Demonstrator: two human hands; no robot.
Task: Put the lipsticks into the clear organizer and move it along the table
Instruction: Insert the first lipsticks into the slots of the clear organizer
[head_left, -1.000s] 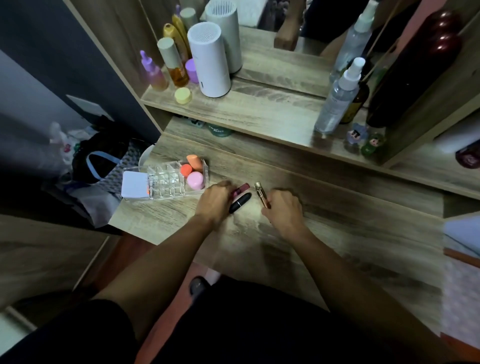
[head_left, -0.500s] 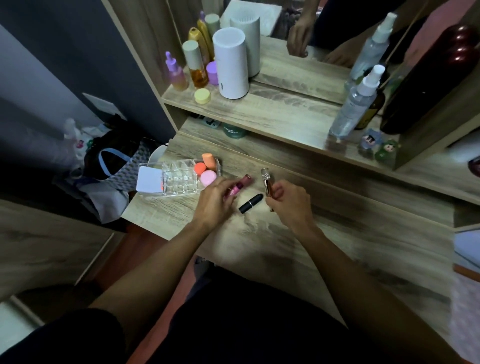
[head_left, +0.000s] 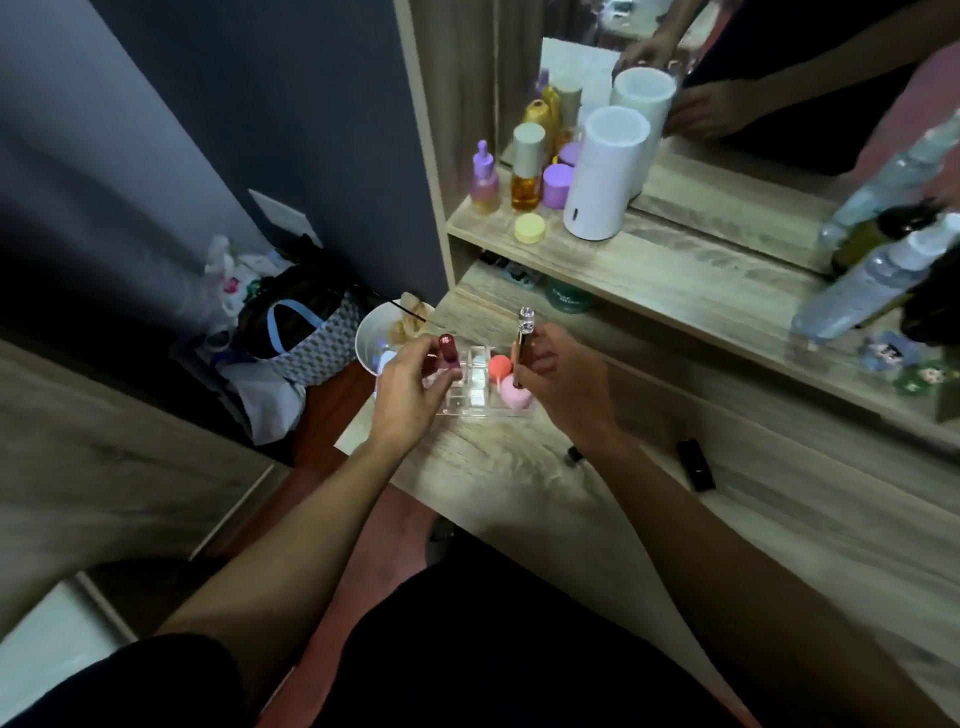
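The clear organizer (head_left: 480, 402) sits at the table's left end, with orange and pink sponges (head_left: 511, 387) in its right part. My left hand (head_left: 410, 395) holds a dark red lipstick (head_left: 448, 351) upright over the organizer's left compartments. My right hand (head_left: 563, 384) grips a slim gold lipstick with a clear cap (head_left: 522, 340), upright over the organizer's right side. A black lipstick (head_left: 695, 465) lies on the wooden table (head_left: 519, 478) to the right of my right forearm.
A raised shelf (head_left: 675, 275) behind carries bottles, a yellow jar (head_left: 530, 228), a white cylinder (head_left: 602, 174) and spray bottles (head_left: 878, 275) before a mirror. Bags (head_left: 306, 332) and a white bowl (head_left: 376, 332) lie beyond the table's left edge.
Both hands lifted their lipsticks off the table and carried them left, over the organizer. The black lipstick stayed on the table. The camera swung left.
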